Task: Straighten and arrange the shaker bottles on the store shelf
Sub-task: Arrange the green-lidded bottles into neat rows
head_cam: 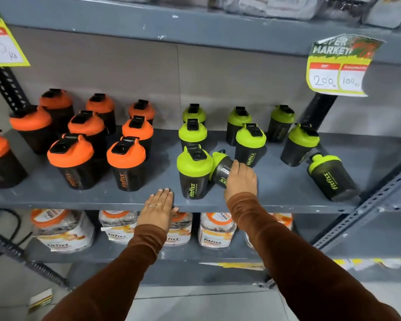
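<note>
Right hand (240, 179) is wrapped around a tipped green shaker (220, 169) near the shelf's (276, 193) front edge, leaning on an upright green one (194, 173). Left hand (159, 208) lies flat and open on that edge, holding nothing. Orange shakers (126, 163) stand toward the left end.

Dark shaker bottles stand on the grey shelf (276, 191): orange-lidded ones (125, 163) upright in rows at left, green-lidded ones (250, 144) upright at right. One green-lidded bottle (221, 169) tips leftward against its upright neighbour (193, 172); another (329, 174) leans at the far right.
</note>
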`<state>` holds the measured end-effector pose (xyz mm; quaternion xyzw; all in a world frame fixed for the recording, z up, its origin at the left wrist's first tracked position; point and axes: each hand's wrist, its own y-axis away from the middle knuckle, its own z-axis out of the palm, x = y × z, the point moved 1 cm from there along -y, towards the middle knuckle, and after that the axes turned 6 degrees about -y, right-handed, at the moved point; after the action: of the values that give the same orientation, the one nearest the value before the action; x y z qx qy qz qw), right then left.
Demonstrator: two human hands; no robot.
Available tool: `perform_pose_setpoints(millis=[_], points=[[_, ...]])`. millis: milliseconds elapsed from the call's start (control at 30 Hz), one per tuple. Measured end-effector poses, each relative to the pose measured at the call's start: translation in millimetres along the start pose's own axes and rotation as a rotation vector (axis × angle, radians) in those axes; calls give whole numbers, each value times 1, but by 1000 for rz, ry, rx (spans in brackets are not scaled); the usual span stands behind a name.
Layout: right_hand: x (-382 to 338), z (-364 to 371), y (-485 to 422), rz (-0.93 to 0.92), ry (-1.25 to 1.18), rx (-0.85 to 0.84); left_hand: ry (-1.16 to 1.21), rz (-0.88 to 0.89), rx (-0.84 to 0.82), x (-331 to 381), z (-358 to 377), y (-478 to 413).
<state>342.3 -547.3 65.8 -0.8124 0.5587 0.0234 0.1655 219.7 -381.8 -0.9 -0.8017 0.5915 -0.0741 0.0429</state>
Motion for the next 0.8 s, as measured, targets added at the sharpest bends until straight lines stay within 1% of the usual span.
perform_pose_setpoints(millis=[100,167,233,333,367,433,633,800], points=[[6,5,6,3,-50,61,34,-4,-8,-1,4,0],[14,5,9,40,-124,116,19,-14,-8,0,4,0],[22,3,11,125,-255,133,14,-25,-24,2,1,0],[33,-1,18,284,-556,199,26,-39,-32,4,-1,1],[36,-2,20,321,-649,221,36,-44,-34,4,-2,1],[44,-1,21,361,-761,239,36,-47,-42,5,-2,0],[58,6,16,412,-907,214,31,-55,-33,6,-3,1],[68,12,13,396,-910,154,-5,-57,-36,8,-4,1]])
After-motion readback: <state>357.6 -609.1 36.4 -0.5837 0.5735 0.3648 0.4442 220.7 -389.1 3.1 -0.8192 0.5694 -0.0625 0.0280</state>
